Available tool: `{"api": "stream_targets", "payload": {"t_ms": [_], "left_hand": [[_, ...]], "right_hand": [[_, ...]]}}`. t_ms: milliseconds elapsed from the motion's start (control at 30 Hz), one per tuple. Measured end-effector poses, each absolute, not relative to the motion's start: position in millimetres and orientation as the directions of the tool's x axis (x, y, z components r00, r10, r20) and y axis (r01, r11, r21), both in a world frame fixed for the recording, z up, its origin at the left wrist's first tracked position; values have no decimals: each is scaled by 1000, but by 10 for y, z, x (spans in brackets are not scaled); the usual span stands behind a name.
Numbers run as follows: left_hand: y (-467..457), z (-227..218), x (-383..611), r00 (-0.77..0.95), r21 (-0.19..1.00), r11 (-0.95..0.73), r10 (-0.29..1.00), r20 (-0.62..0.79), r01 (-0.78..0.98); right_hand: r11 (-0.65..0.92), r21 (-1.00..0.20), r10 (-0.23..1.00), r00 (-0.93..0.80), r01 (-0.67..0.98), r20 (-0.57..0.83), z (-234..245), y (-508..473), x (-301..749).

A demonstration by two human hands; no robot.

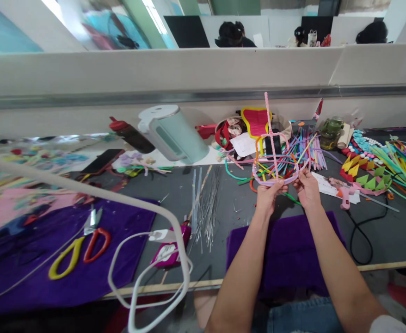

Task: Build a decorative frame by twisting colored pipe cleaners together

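Both hands hold up a frame of pink and lilac pipe cleaners (273, 150), with a rounded lower ring and one long pink stem rising from it. My left hand (270, 194) pinches the ring's near edge beside the foot of the stem. On the ring's right side, my right hand (307, 188) has its fingers closed on the lilac part. Below my wrists lies a folded purple cloth (293, 240). Just behind the frame is a heap of coloured pipe cleaners (302, 150), partly hidden by it.
Scissors (92, 231) lie on purple cloth at left, near a white cable (175, 222) crossing the foreground. Thin wires (210, 208) lie mid-table. A pale green jug (175, 132) leans by the back wall. At right are a pink glue gun (346, 196) and a glass jar (331, 132).
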State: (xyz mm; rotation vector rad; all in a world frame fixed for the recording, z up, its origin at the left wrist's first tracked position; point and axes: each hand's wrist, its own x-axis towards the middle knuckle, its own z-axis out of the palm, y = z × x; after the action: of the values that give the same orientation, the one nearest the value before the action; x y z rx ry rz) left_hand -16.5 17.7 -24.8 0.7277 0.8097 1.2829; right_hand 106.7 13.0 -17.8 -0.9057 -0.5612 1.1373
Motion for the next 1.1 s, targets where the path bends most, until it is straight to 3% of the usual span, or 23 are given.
{"api": "stream_targets", "payload": {"t_ms": [200,400,533,833,1100], "left_hand": [[163,-234,-149,36,865,81,997,-73,-495],[139,-208,-137,-40,925,-20,999,5,-379],[136,-194,-143,-63,948,-85,996,69,-306],[168,-206,-171,-37,949,-77,997,69,-306],[221,-268,-231,103,843,182,983,-151,-506]], "right_hand": [[232,-939,832,552,-255,56,-221,143,1035],[240,-970,800,556,49,226,-258,111,1058],[255,-957,807,515,135,288,-268,113,1071],[162,-962,886,463,-219,44,-316,216,1136],[133,-837,958,285,-531,-28,-256,186,1061]]}}
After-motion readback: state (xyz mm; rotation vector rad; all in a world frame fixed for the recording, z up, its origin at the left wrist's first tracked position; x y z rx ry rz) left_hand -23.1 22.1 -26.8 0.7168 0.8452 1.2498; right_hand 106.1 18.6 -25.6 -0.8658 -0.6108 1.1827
